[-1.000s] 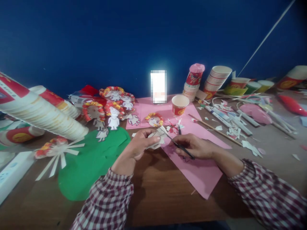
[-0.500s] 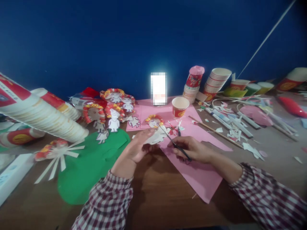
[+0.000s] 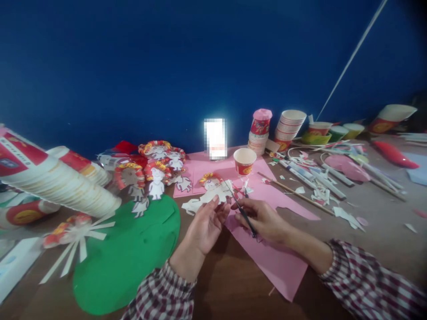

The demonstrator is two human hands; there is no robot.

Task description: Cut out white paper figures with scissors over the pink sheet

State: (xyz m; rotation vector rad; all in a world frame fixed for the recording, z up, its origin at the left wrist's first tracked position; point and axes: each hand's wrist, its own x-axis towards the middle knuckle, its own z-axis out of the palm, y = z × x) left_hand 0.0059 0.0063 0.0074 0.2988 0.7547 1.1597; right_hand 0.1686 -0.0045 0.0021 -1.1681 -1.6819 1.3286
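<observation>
My left hand (image 3: 207, 226) is closed on a white paper cutout (image 3: 213, 194), pinching its lower edge between thumb and fingers. The paper has an irregular, figure-like outline and reaches out to the left of my thumb. My right hand (image 3: 265, 221) grips a pair of scissors (image 3: 246, 214) with dark handles. The blades point up and left at the right end of the paper; whether they touch it I cannot tell. Just behind the paper lies a red-and-yellow ring (image 3: 211, 178) with a drawn figure. Pink paper (image 3: 267, 258) is spread under my right hand.
A paper cup (image 3: 245, 162) stands behind my hands. On the left are green paper (image 3: 126, 262), a leaning stack of cups (image 3: 66, 182) and several figure cutouts (image 3: 156, 184). Markers (image 3: 300, 174), a wooden stick (image 3: 300, 195) and paper scraps lie on the right.
My left hand has turned palm-up, and the cutout has swung so a part extends further left. The scissors stay at its right end. The whole view has shifted slightly.
</observation>
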